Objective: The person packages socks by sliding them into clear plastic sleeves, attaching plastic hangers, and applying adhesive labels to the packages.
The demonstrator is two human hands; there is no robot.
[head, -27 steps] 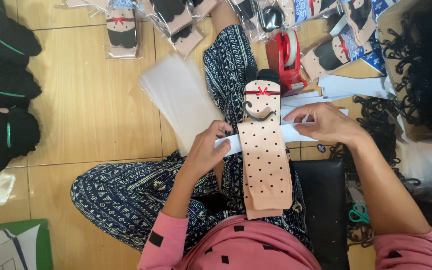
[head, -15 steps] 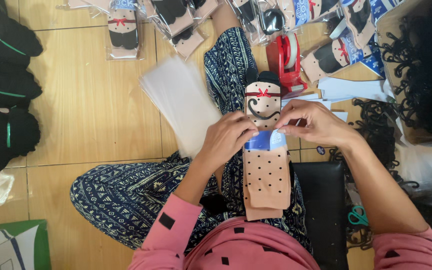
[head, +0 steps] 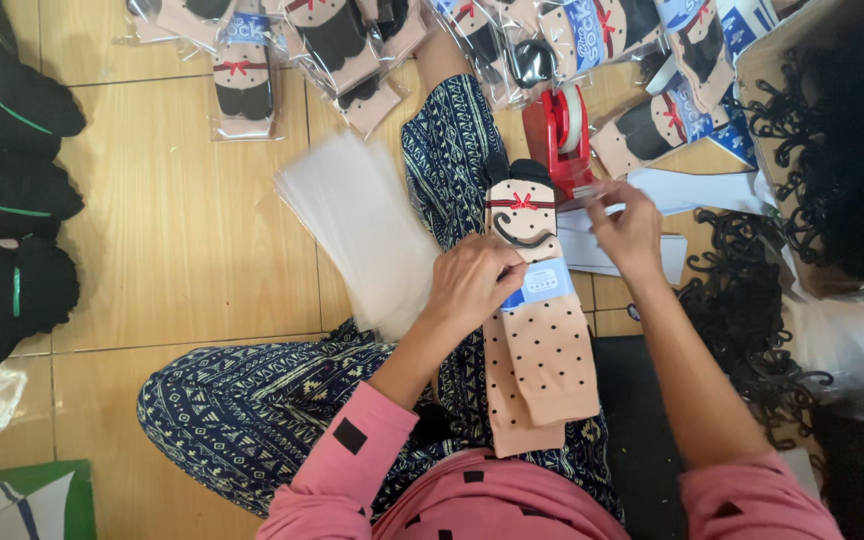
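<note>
Two bare hands work over one pair of peach dotted socks [head: 542, 365] that lies along the person's lap, its black toe end pointing away toward the floor. One blue and white paper band [head: 540, 283] wraps the pair near the middle. The left hand [head: 472, 285] rests on the socks, its fingers [head: 505, 275] pressed together on the band's left edge. The right hand [head: 627, 228] hovers just beyond the toe end, near one red tape dispenser [head: 557, 140]; its fingers [head: 600, 192] are pinched together, though what they grip is too small to tell. One fanned stack of clear plastic bags [head: 362, 220] lies on the wooden floor [head: 172, 230] just left of the knee. At least seven bagged sock pairs [head: 242, 75] lie across the top edge. Three black sock bundles [head: 12, 180] sit at the far left. One heap of black hooks [head: 752, 320] spreads at the right.
</note>
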